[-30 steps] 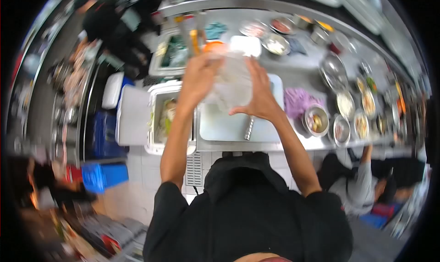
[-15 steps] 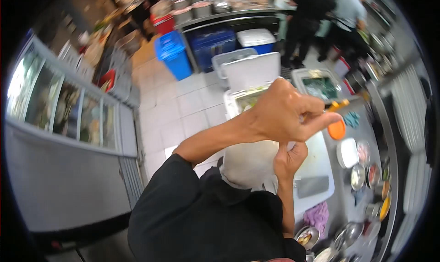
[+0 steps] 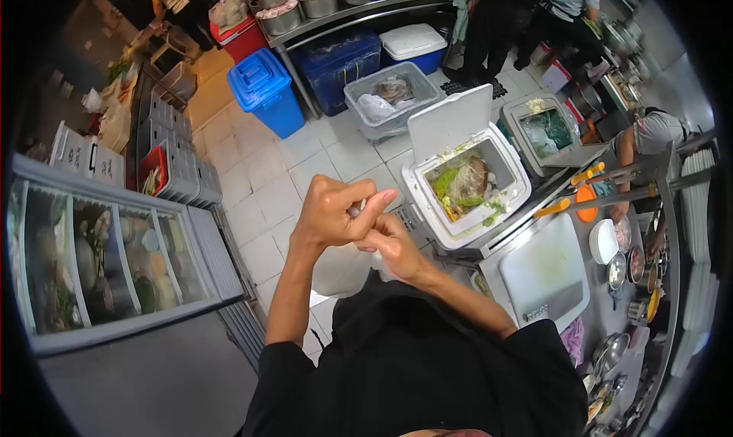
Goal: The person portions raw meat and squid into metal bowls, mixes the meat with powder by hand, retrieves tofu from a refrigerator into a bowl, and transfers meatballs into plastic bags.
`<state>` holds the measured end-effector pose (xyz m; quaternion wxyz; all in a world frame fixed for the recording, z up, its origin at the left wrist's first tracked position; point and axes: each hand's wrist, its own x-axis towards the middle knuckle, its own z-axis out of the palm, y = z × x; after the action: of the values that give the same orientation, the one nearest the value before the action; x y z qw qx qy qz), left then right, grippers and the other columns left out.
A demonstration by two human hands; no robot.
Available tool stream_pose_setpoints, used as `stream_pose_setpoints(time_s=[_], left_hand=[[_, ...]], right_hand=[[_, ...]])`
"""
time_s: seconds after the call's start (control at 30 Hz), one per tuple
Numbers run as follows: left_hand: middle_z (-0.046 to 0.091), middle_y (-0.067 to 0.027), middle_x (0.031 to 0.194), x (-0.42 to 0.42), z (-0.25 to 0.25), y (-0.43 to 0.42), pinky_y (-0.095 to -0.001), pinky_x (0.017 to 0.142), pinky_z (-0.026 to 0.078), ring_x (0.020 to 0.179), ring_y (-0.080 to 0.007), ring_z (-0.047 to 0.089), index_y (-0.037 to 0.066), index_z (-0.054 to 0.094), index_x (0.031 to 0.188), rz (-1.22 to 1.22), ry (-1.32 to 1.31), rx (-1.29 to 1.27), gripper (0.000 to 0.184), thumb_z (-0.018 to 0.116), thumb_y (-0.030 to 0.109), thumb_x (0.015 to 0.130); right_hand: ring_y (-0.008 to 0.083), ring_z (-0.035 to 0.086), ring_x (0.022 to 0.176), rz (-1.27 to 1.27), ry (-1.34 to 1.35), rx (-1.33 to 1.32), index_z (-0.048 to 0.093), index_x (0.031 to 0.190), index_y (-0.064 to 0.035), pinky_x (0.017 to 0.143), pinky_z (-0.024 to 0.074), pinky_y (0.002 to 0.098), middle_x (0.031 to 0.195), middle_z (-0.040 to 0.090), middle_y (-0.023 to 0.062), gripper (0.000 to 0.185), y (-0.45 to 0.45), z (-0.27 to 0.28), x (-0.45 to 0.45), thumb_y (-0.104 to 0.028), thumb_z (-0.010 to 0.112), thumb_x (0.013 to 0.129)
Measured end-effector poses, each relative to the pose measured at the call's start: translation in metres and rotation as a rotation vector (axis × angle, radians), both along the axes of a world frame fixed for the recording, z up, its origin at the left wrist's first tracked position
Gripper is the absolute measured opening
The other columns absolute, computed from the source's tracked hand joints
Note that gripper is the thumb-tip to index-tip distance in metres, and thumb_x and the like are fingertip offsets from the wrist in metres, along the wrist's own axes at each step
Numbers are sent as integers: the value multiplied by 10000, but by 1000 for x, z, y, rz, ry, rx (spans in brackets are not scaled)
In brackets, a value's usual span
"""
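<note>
My left hand is closed in front of my chest, its thumb pointing right. Right below it and touching it, my right hand is closed too. Under both hands hangs a whitish, cloudy plastic bag, bulging as if filled. Its gathered top disappears between my fingers, and its contents cannot be made out. To the right of my hands lies a white cutting board with a cleaver on its near end.
An open white bin holding vegetable scraps stands ahead, beside a grey tub. At left is a glass-fronted fridge. A blue lidded bin stands farther off. A co-worker's arm reaches over the counter of bowls at right.
Both hands have moved left and lower with the bag, away from the counter. My view has turned, and the cutting board and white bin now show fully.
</note>
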<state>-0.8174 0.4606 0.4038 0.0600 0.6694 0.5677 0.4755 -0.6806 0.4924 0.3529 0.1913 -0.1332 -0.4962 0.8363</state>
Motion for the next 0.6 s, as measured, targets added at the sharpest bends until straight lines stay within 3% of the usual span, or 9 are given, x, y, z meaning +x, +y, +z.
stream_pose_setpoints(time_s=[0.3,0.5,0.57,0.6], left_hand=[[329,-28,389,-127,-18,63,-271,340,237,306,-136,311,67,504,533,40,-31,52,258,681,91,718],[444,-41,466,-196,-43,159,-251,395,309,392,-95,415,30,533,629,82,-64,-46,190,632,66,788],[525,-34,527,-213,-56,187,-233,464,378,484,-70,500,10,547,710,133,-422,-229,165,611,102,830],[525,-34,527,-220,-59,208,-233,464,378,484,-70,500,10,547,710,107,-422,-230,165,611,102,830]], right_hand=[[27,329,601,-71,-18,-48,524,752,-46,527,263,213,653,409,-62,97,57,-4,-131,-114,558,812],[26,313,588,-181,-13,-29,417,630,-88,500,260,231,623,386,-65,228,156,-23,-208,-89,577,793],[29,316,583,-203,-36,-21,395,610,-97,493,260,235,612,382,-64,258,188,-30,-228,-88,582,787],[31,314,573,-223,-107,51,398,605,-103,481,258,242,603,376,-64,259,207,-34,-233,-89,585,784]])
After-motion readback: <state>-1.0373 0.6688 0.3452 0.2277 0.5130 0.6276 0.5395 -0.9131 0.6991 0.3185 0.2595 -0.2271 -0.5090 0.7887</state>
